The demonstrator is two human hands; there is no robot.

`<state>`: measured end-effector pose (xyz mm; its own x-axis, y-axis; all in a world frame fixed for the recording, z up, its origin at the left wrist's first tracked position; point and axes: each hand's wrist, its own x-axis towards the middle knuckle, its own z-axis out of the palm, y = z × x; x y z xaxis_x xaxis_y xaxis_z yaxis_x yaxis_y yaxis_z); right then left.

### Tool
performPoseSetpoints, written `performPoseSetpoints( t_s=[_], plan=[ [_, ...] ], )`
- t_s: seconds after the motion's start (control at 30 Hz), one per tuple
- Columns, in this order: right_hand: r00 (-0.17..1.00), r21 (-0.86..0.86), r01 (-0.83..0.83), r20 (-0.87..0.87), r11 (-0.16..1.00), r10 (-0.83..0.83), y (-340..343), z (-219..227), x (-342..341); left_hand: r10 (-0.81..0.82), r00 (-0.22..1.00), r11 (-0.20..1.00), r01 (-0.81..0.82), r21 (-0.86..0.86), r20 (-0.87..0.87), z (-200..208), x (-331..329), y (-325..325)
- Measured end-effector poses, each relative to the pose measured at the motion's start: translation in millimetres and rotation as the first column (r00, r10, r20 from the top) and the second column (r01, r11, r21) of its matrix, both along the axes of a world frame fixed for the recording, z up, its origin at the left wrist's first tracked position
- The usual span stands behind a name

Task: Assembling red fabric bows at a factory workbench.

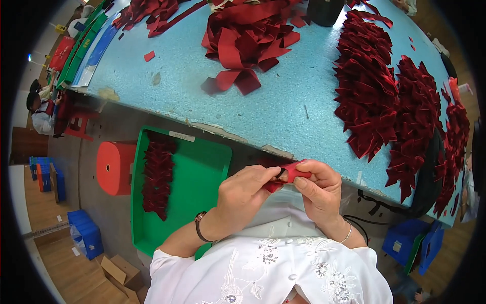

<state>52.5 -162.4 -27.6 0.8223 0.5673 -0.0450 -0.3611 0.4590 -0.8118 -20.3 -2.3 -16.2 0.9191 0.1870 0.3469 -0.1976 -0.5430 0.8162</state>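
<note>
Close to my body, at the near edge of the table, both hands pinch one piece of red ribbon [292,171]. My left hand [242,195] is closed on its left end, with thumb and fingertips together. My right hand [322,191] grips the right end between thumb and fingers. The ribbon looks folded or looped between them; part of it hides behind my fingers. Beyond my hands lies a loose heap of red ribbon [243,38]. To the right, dark red ribbon bows [367,91] are packed in long rows on the table.
The blue table [187,96] has a chipped near edge. At lower left a green tray [207,162] holds a row of dark red bows [158,177], beside a red stool [114,168]. Blue crates [86,235] stand on the floor. Other people sit at far left.
</note>
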Motion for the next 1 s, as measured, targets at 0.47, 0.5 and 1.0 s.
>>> performPoseSetpoints(
  t_s=[0.47,0.5,1.0],
  plan=[
    [0.98,-0.014,0.071,0.186,0.997,-0.068,16.6,-0.1,0.5,-0.359,0.834,0.856,0.114,-0.505,-0.42,31.2,18.8,48.0],
    [0.955,-0.028,0.109,0.28,0.994,-0.097,16.5,0.5,0.6,-0.395,0.824,0.813,0.107,-0.573,-0.406,33.5,20.2,51.6],
    [0.673,-0.467,0.357,0.729,0.809,0.124,-17.1,52.3,36.5,-0.347,0.68,0.936,0.202,-0.29,-0.646,47.3,72.0,93.2]
  ],
)
